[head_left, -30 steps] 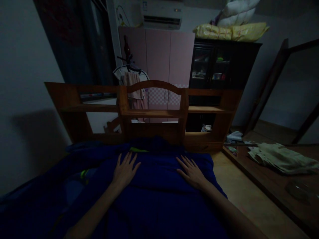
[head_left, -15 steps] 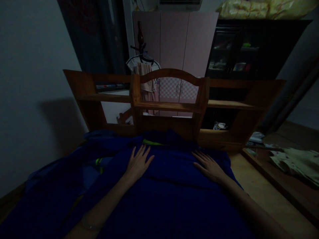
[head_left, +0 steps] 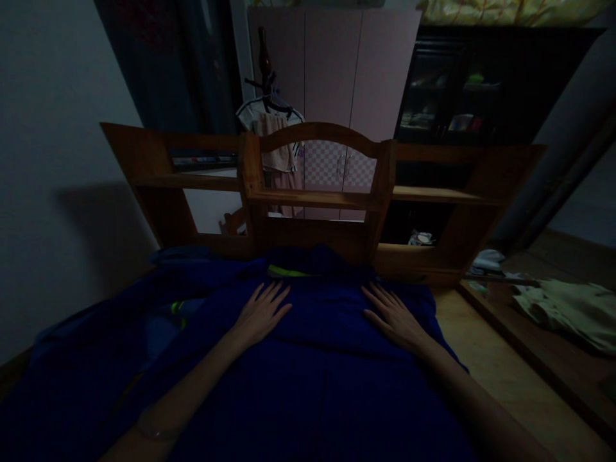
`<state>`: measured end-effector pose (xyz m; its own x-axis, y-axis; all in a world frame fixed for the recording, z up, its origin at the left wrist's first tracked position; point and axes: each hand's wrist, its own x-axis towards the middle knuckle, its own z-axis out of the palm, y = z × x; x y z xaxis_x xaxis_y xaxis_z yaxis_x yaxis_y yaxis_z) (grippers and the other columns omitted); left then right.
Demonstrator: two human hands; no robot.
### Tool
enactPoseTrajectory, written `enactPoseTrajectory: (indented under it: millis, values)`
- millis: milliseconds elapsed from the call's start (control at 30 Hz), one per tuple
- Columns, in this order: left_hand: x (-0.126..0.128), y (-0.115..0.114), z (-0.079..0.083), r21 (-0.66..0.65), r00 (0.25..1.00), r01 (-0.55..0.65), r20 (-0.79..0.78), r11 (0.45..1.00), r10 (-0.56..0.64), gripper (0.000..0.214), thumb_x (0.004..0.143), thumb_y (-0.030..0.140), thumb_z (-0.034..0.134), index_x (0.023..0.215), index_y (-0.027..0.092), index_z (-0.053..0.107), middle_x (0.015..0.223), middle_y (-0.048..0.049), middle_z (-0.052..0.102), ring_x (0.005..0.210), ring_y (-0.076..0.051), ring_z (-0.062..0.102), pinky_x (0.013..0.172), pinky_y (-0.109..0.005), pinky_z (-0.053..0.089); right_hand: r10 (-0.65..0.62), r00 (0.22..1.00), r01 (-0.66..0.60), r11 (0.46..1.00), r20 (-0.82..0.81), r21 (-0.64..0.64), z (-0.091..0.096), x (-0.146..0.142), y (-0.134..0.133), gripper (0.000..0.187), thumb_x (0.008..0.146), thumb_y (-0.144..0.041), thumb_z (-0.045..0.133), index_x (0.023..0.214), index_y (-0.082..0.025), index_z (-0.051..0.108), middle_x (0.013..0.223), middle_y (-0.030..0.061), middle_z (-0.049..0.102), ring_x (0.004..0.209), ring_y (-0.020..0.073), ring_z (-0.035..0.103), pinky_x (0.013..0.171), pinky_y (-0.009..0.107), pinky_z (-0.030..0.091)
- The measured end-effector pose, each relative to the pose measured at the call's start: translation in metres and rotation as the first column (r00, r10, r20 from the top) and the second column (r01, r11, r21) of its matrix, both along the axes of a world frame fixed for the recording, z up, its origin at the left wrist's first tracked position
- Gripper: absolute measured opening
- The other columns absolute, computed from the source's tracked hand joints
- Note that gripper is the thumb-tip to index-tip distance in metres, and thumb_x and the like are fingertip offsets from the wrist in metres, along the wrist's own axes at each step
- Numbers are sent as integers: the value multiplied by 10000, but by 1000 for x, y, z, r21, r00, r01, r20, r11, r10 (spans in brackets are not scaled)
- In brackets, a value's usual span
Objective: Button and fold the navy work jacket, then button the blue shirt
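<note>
A dark blue cloth garment (head_left: 308, 359) lies spread over the bed, with a strip of yellow-green (head_left: 286, 272) showing near its far end. Flat on its left part rests my left hand (head_left: 261, 312), fingers spread and a bracelet on the wrist. My right hand (head_left: 394, 316) lies palm down on the right part, its fingers stretched toward the headboard. Neither hand holds anything. To the left, more crumpled blue fabric (head_left: 158, 330) with bright green trim is bunched beside the garment.
A wooden headboard with shelves (head_left: 317, 200) stands just beyond the cloth. Bare boards (head_left: 486, 340) and a wooden bed rail lie to the right, with pale clothing (head_left: 568, 314) past them. A wall (head_left: 58, 192) bounds the left. A coat stand (head_left: 264, 61) and pink wardrobe (head_left: 332, 77) stand behind.
The view has shifted slightly, so the headboard and furniture sit a little higher and further left. Both hands stay flat on the blue cloth, with little visible movement over it.
</note>
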<state>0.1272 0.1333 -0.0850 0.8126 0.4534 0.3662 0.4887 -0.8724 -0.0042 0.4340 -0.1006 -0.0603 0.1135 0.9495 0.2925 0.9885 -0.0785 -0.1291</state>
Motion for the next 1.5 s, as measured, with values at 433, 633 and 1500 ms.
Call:
enactPoseTrajectory:
  millis: [433, 633, 1500]
  values:
    - [4, -15, 23, -123, 989, 67, 137, 990, -50, 522, 969, 471, 261, 1462, 308, 199, 1526, 1, 228, 1373, -178, 282, 1141, -385, 227, 188, 982, -188, 982, -9, 12, 12, -20, -2, 604, 962, -496, 346, 1487, -249, 179, 1530, 7, 158, 1404, 207, 149, 1164, 409, 182]
    - [8, -27, 24, -245, 985, 169, 62, 955, -158, 532, 965, 488, 269, 1463, 329, 171, 1539, 22, 171, 1396, -157, 220, 1141, -349, 233, 162, 983, -166, 985, -84, -41, 6, -23, 2, 589, 967, -518, 310, 1466, -208, 271, 1500, 37, 261, 1385, 200, 224, 1156, 389, 225]
    - [12, -35, 20, -318, 977, 191, -33, 929, -212, 523, 963, 516, 243, 1458, 385, 135, 1536, 25, 185, 1411, -202, 169, 1145, -432, 140, 139, 990, -139, 988, -5, -60, -4, -29, 15, 468, 979, -338, 275, 1433, -248, 343, 1475, 25, 329, 1384, 165, 227, 1147, 413, 177]
